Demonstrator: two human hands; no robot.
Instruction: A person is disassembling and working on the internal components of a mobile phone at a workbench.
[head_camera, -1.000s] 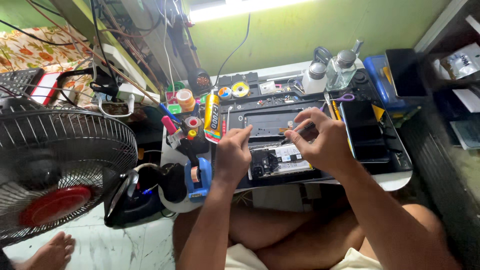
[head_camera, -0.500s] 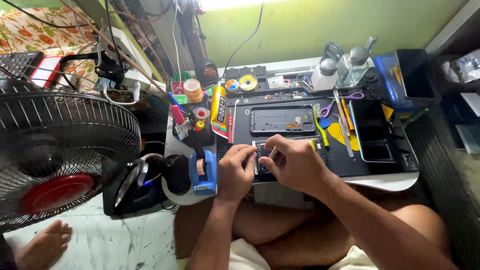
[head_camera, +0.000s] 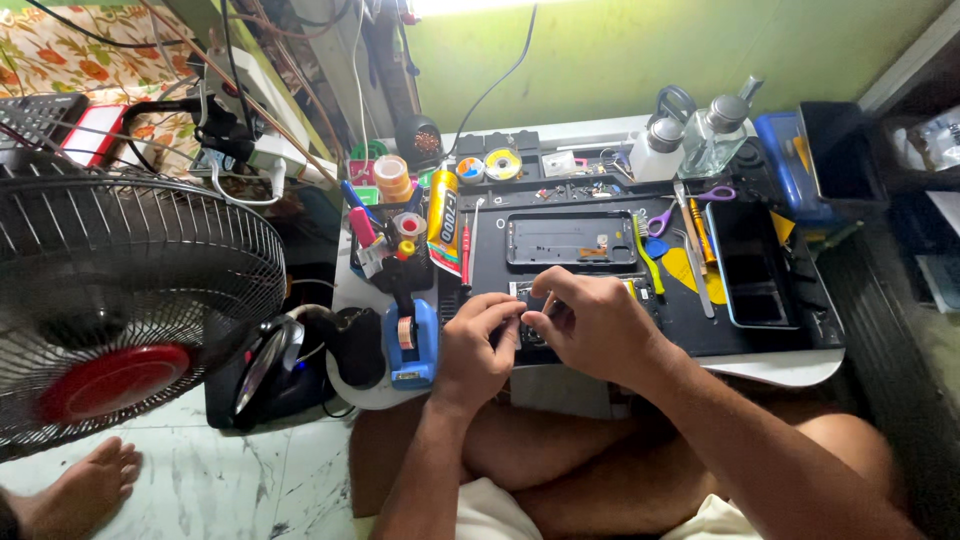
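Legs: crossed, bare, at the bottom of the view, just under the small white table (head_camera: 770, 368).
Left hand (head_camera: 478, 345): fingers curled, tips pressed together on the near-left part of the opened phone body (head_camera: 530, 312); whether they pinch a small part cannot be told.
Right hand (head_camera: 598, 322): curled over the same phone body, thumb and forefinger close together and touching the left fingertips; what they grip is hidden.
Opened phone body: lies flat on the black work mat (head_camera: 690, 330), at its near edge, mostly covered by both hands.
Blue tape dispenser (head_camera: 413, 345): stands just left of the left hand, at the table's near-left corner.
Back cover (head_camera: 571, 240): dark, flat on the mat, just beyond the hands.
Screen panel (head_camera: 752, 263): black, to the right of the hands, lying lengthwise on the mat.
Glue tube (head_camera: 443, 219): yellow and black, left of the back cover.
2 pump bottles (head_camera: 690, 143): at the table's far edge, against the green wall.
Fan (head_camera: 120, 300): floor-standing, far left, well apart from the table.
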